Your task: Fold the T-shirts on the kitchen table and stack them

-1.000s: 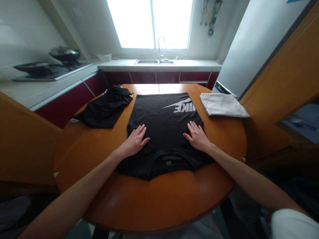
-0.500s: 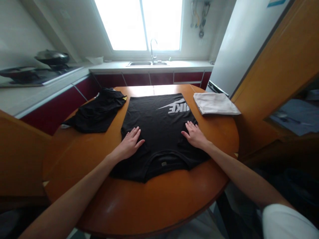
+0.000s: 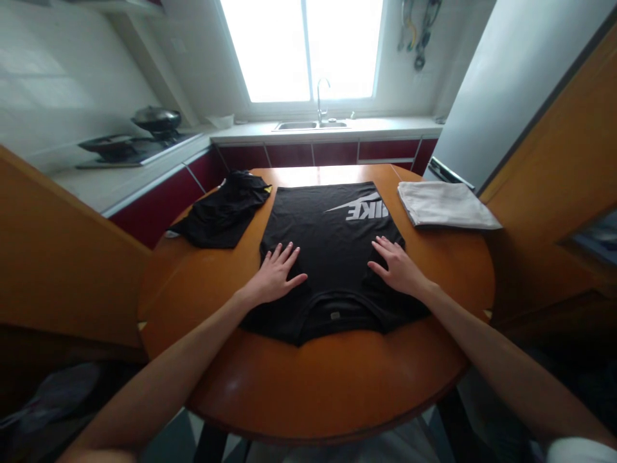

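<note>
A black T-shirt with a white logo lies flat on the round wooden table, its collar toward me and its sides folded in. My left hand rests palm down on the shirt's left side, fingers spread. On the shirt's right side my right hand lies flat in the same way. Neither hand grips the cloth.
A crumpled black garment lies at the table's far left. A folded white cloth sits at the far right. Beyond the table are a counter with a sink, a stove with pans, and wooden panels on both sides.
Both hands stay flat on the shirt in nearly the same spots. Only the camera view has shifted, moving the table a little to the right in the picture.
</note>
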Demonstrator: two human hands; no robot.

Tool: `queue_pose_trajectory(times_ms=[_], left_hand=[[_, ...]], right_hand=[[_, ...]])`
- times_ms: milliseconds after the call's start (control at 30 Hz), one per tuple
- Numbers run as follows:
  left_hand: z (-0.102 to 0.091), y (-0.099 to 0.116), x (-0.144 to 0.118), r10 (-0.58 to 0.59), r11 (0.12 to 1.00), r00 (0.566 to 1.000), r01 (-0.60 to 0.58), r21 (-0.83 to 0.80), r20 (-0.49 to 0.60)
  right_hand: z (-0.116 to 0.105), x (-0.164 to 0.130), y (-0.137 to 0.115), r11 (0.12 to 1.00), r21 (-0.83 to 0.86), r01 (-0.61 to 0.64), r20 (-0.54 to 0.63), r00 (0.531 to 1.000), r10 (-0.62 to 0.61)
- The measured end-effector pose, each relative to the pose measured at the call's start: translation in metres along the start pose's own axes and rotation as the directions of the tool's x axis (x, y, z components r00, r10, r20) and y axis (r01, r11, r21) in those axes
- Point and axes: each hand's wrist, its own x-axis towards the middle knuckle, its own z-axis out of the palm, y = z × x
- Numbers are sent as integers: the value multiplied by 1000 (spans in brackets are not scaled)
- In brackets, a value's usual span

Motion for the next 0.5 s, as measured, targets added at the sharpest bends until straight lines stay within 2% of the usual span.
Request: queue_pose_trajectory(times_ms=[100, 200, 300, 433, 500], left_hand=[[4, -1, -1, 6, 1000, 999, -7, 12, 53], [5, -2, -2, 15, 1000, 998, -16, 8, 54], [2, -1, -2, 40, 999, 999, -40, 6, 13], [-6, 6, -4, 95, 995, 993, -93, 32, -66], [-8, 9, -5, 106, 994, 992, -103, 35, -70]], right_hand=[[7, -3, -3, 998, -69, 1, 94, 996, 6], [10, -3, -3, 994, -105, -12, 135, 990, 26], [8, -2, -3, 995, -100, -22, 109, 993, 33], [8, 1, 1, 993, -94, -77, 5, 997, 77], [12, 2, 4, 988, -110, -107, 10, 994, 109]])
